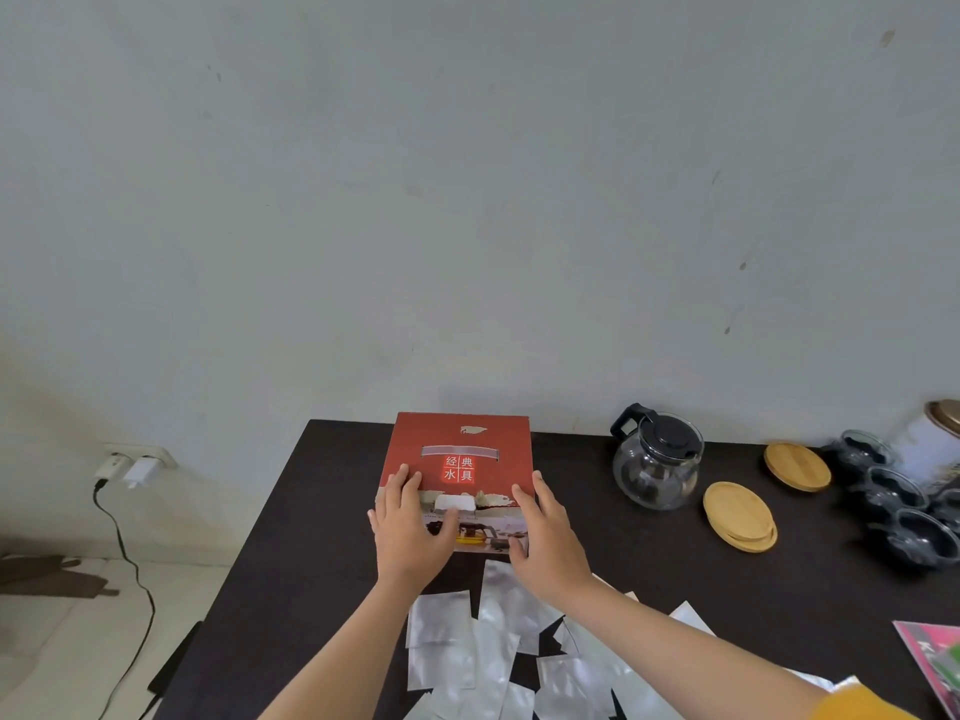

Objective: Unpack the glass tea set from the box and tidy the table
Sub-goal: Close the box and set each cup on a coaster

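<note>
A red tea set box (pixel 467 449) with white Chinese characters stands closed on the dark table (pixel 322 537), near its far edge. My left hand (pixel 413 527) lies flat on the box's near left part, fingers spread. My right hand (pixel 545 535) presses on its near right corner. A glass teapot (pixel 655 467) with a black lid and handle stands to the right of the box. Several glass cups (pixel 893 501) sit in a cluster at the far right. Round bamboo lids (pixel 738 514) lie between the teapot and the cups.
Several silvery foil packets (pixel 498 646) lie scattered on the table under my forearms. A pink leaflet (pixel 935 662) sits at the right edge. A white canister (pixel 930 444) stands behind the cups. Left of the table, a wall socket with chargers (pixel 137 467) and a black cable hangs down.
</note>
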Motion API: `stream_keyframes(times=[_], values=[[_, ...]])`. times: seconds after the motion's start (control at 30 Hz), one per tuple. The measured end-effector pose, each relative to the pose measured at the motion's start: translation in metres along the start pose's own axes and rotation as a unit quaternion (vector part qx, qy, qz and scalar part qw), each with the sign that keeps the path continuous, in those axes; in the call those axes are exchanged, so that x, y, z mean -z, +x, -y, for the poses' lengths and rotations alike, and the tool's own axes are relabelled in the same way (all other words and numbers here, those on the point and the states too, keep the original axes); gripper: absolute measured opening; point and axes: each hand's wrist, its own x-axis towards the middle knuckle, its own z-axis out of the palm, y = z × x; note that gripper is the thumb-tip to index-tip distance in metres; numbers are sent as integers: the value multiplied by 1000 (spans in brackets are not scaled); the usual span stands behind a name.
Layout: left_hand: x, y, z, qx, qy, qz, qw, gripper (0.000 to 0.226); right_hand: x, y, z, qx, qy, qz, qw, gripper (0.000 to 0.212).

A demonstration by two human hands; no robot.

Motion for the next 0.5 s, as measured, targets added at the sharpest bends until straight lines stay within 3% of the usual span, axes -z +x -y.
stream_keyframes(times=[0.5], values=[[-5, 0, -2, 16, -3, 3, 1000, 78, -2, -2, -1, 6, 2, 1, 1000, 67]])
